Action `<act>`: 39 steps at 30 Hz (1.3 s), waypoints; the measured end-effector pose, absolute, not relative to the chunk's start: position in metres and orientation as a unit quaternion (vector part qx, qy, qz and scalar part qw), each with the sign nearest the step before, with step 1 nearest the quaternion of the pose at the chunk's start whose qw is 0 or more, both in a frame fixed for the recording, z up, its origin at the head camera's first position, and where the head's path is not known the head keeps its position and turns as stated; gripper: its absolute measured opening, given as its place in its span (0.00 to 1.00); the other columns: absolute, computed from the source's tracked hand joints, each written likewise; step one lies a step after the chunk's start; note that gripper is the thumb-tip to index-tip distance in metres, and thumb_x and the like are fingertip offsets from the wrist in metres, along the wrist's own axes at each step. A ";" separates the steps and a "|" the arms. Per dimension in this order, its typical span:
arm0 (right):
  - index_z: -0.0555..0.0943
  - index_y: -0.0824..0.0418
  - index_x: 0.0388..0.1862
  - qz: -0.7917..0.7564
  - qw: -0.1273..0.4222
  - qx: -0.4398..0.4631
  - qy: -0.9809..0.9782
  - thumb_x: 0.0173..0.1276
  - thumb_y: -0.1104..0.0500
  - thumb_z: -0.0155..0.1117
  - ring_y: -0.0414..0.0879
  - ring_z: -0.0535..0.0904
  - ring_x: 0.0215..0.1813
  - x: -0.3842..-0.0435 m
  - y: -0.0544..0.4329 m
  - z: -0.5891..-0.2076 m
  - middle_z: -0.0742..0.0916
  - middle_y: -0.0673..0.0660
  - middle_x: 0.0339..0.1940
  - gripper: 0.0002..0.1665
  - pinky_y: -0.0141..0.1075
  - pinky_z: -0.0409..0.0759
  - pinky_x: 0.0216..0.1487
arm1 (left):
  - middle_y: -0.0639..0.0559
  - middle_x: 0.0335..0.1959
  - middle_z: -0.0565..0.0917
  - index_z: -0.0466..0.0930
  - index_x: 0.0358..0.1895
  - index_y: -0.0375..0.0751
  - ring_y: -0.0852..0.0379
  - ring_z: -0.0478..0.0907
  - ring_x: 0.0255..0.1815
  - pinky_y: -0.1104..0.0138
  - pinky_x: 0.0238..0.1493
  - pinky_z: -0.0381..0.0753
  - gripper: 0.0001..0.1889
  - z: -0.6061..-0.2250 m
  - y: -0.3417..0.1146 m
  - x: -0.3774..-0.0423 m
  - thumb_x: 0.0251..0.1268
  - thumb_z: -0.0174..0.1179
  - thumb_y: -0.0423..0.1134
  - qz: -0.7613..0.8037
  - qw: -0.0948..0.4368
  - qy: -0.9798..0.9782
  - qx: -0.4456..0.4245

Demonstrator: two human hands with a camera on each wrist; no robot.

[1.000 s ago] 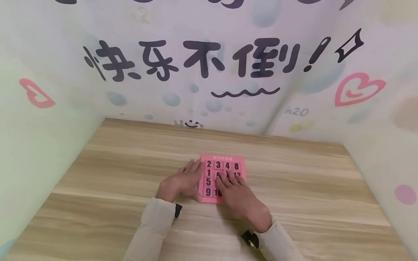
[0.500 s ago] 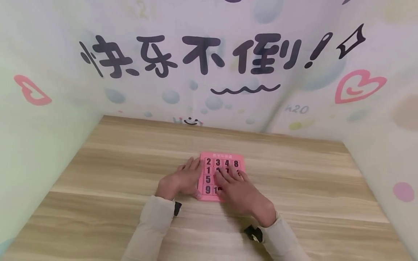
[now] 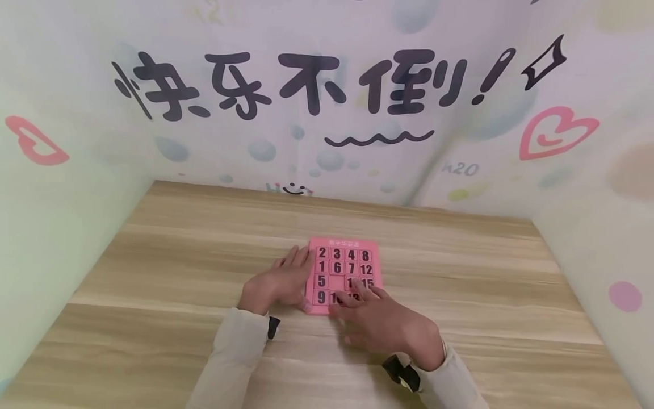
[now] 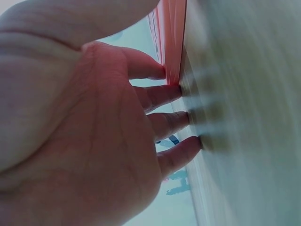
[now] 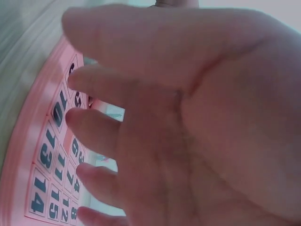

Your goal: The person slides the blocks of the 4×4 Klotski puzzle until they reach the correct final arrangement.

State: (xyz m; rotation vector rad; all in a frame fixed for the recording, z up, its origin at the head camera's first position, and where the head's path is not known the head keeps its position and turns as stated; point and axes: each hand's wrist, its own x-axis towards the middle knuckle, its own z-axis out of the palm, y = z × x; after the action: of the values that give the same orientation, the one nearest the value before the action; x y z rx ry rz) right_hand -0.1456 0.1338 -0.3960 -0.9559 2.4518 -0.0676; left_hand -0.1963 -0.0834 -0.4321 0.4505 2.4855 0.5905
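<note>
A pink sliding number puzzle [image 3: 336,282] lies flat on the wooden table. Its blank slot shows in the third row, between tile 5 [image 3: 321,281] and tile 11. My left hand [image 3: 283,284] rests along the puzzle's left side, thumb by the near corner. In the left wrist view, its fairly straight fingers [image 4: 169,125] reach the tabletop and the forefinger touches the puzzle's edge [image 4: 175,42]. Over the near right part of the puzzle, my right hand [image 3: 383,321] spreads its fingers, partly hiding the bottom row. Tile 10 [image 5: 58,115] and tile 13 [image 5: 45,155] show beside those fingers in the right wrist view.
The wood-grain tabletop [image 3: 194,238] extends around the puzzle. White printed walls close it in at the back [image 3: 357,170], left [image 3: 66,227] and right [image 3: 587,238]. Pale sleeves with black straps cover both forearms.
My right hand has drawn back toward me from the puzzle's middle, uncovering tiles 6, 7 and 12 and the blank slot. The left hand keeps its place at the side.
</note>
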 end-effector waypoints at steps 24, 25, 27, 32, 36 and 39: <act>0.66 0.45 0.76 0.024 0.238 -0.323 0.916 0.70 0.46 0.62 0.59 0.53 0.80 -0.145 0.129 -0.401 0.64 0.47 0.79 0.36 0.59 0.54 0.77 | 0.39 0.82 0.36 0.38 0.80 0.34 0.40 0.28 0.82 0.47 0.80 0.37 0.59 -0.434 -0.083 -0.198 0.52 0.74 0.41 0.229 0.272 0.920 0.169; 0.66 0.45 0.77 0.022 0.240 -0.321 0.916 0.71 0.46 0.62 0.59 0.53 0.81 -0.146 0.129 -0.402 0.64 0.47 0.80 0.37 0.59 0.53 0.77 | 0.39 0.82 0.36 0.38 0.80 0.34 0.40 0.28 0.82 0.47 0.80 0.37 0.60 -0.434 -0.083 -0.198 0.52 0.74 0.41 0.230 0.272 0.919 0.168; 0.65 0.45 0.77 0.017 0.242 -0.318 0.916 0.71 0.46 0.61 0.59 0.52 0.81 -0.147 0.129 -0.403 0.63 0.48 0.80 0.37 0.58 0.53 0.78 | 0.39 0.82 0.36 0.38 0.80 0.33 0.40 0.29 0.82 0.47 0.80 0.37 0.60 -0.434 -0.083 -0.198 0.52 0.74 0.41 0.233 0.271 0.919 0.168; 0.65 0.45 0.77 0.007 0.240 -0.316 0.918 0.73 0.46 0.59 0.60 0.51 0.81 -0.151 0.129 -0.405 0.63 0.48 0.80 0.35 0.58 0.52 0.78 | 0.38 0.82 0.37 0.38 0.79 0.32 0.40 0.29 0.82 0.47 0.80 0.37 0.60 -0.434 -0.082 -0.198 0.52 0.74 0.41 0.230 0.269 0.919 0.170; 0.65 0.46 0.77 -0.001 0.231 -0.320 0.919 0.74 0.47 0.58 0.61 0.51 0.81 -0.154 0.130 -0.407 0.63 0.49 0.80 0.34 0.59 0.52 0.78 | 0.38 0.82 0.36 0.38 0.80 0.33 0.40 0.29 0.82 0.47 0.80 0.37 0.60 -0.434 -0.082 -0.198 0.52 0.74 0.42 0.228 0.271 0.920 0.170; 0.64 0.47 0.78 -0.007 0.226 -0.320 0.920 0.75 0.46 0.56 0.61 0.49 0.81 -0.157 0.130 -0.409 0.62 0.50 0.80 0.34 0.59 0.50 0.78 | 0.38 0.82 0.37 0.38 0.79 0.33 0.40 0.29 0.82 0.47 0.80 0.38 0.60 -0.433 -0.082 -0.198 0.52 0.74 0.42 0.228 0.272 0.919 0.169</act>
State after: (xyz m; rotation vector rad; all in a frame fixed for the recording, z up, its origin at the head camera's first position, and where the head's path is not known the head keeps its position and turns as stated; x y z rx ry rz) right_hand -0.1569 0.1305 -0.4089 -0.8832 2.5363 -0.0194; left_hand -0.1979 -0.0823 -0.4327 0.4554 2.4747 0.6139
